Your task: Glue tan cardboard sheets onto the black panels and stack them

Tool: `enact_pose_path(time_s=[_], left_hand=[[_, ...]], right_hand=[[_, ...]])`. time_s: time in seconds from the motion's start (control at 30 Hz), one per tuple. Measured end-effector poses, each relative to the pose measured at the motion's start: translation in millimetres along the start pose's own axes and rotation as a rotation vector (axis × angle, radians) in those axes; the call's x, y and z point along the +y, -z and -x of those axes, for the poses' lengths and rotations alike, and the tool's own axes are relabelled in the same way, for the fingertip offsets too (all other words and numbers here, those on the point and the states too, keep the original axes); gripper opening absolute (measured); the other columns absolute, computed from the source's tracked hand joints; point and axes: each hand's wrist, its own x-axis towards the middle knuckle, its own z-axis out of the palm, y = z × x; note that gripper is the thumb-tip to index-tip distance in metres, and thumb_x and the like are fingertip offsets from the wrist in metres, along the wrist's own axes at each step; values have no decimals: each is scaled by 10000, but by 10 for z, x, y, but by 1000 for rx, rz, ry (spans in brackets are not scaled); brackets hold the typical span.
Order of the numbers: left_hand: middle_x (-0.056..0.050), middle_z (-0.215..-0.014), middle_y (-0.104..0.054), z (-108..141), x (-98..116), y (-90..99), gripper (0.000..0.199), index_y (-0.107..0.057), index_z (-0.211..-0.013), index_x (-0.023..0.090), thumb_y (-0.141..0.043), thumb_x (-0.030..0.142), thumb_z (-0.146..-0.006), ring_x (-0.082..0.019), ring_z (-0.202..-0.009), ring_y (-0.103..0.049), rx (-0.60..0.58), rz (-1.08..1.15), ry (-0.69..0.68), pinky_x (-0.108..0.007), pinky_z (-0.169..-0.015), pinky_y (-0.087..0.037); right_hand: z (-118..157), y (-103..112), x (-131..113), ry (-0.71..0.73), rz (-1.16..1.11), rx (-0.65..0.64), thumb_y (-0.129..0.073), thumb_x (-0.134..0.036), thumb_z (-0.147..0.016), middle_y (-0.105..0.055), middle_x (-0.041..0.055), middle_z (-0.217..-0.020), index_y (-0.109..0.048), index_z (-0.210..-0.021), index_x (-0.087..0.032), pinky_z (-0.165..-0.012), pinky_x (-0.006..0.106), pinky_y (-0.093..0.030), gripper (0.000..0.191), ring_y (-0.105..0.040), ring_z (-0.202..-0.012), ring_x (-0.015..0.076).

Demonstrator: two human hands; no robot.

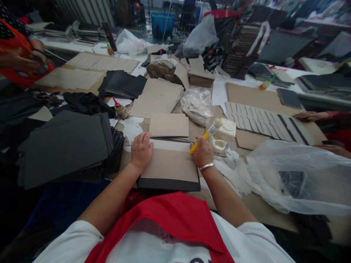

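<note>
In front of me lies a tan board (pixel 170 164) on a black sheet (pixel 168 184), with a pale strip along the board's far edge. My left hand (pixel 142 150) has its fingers closed at the far left corner of this stack. My right hand (pixel 203 151), with a bracelet at the wrist, holds a yellow-handled brush (pixel 201 141) and touches the far right corner. The brush's bristles point up and away to the right. Just beyond the board sits a pile of smaller tan cards (pixel 169 125).
A cream glue container (pixel 225 130) stands right of the cards. Black sheets (pixel 65 146) are piled at left. A clear plastic bag (pixel 301 175) lies at right. Another person's hand (pixel 311 115) is at the right edge; an orange-clad person (pixel 22 58) is at the far left.
</note>
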Motion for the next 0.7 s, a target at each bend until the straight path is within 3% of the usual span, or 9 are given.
enact_pose_path(time_s=[0.07,0.13,0.2,0.23,0.37,0.43,0.5,0.57,0.7], left_hand=[[-127,-1344,-493,37,104,-37,385,-516,-1241,172,-436,237,-870,-239,-1270,-418,-121,40,-231,-405,-1033,-356],[-93,-1388,-470,65,212,-72,409,-499,-1278,206,-428,296,-885,-216,-1304,-390,-356,81,-422,-393,-1070,-316],[-92,-1410,-449,86,263,-66,467,-485,-1301,218,-464,388,-867,-239,-1320,-375,-537,52,-436,-424,-1095,-266],[-103,-1425,-428,95,251,-40,505,-476,-1313,210,-474,426,-856,-259,-1330,-359,-569,13,-386,-447,-1102,-239],[-163,-1422,-413,160,-27,193,560,-458,-1319,131,-420,465,-871,-301,-1329,-346,-475,-117,-215,-497,-1098,-202],[-164,-1379,-464,252,-200,344,531,-478,-1297,120,-397,447,-885,-281,-1297,-395,-374,-91,-212,-461,-1088,-249],[-157,-1323,-520,399,-311,482,492,-500,-1273,116,-400,415,-895,-247,-1248,-453,-251,-33,-220,-399,-1062,-317],[-149,-1242,-580,573,-343,583,443,-527,-1239,111,-427,373,-896,-222,-1179,-512,-131,7,-206,-353,-1023,-373],[-119,-1066,-657,829,-276,678,354,-576,-1162,109,-479,296,-878,-186,-995,-602,20,35,-125,-309,-936,-445]], right_hand=[[70,15,-35,165,-91,-14,-486,-254,-864,-619,142,-1033,-515,-1064,-154,-790,357,-438,226,-565,-933,242],[144,23,-98,389,-191,-149,-474,-210,-864,-601,132,-1146,-528,-1042,-173,-874,358,-428,190,-544,-1031,226],[203,57,-112,488,-221,-296,-478,-178,-854,-589,121,-1197,-548,-1020,-179,-927,362,-406,180,-522,-1086,224],[231,94,-75,452,-204,-341,-480,-174,-852,-599,125,-1180,-555,-1017,-173,-928,367,-403,182,-528,-1078,230],[477,394,365,21,-139,-325,-476,-225,-867,-644,133,-1037,-533,-1097,-139,-818,352,-439,252,-596,-919,234],[747,563,614,-84,-215,-318,-481,-233,-861,-646,109,-1038,-511,-1127,-154,-790,332,-455,279,-611,-888,213],[1091,647,774,-97,-321,-372,-496,-198,-833,-639,86,-1070,-501,-1125,-174,-790,316,-467,293,-618,-893,189],[1437,599,823,-99,-374,-453,-534,-177,-791,-633,83,-1089,-506,-1112,-183,-802,320,-474,323,-619,-905,183],[1881,218,715,-29,-442,-499,-634,-231,-716,-618,109,-1087,-526,-1094,-175,-857,360,-465,397,-592,-982,215]])
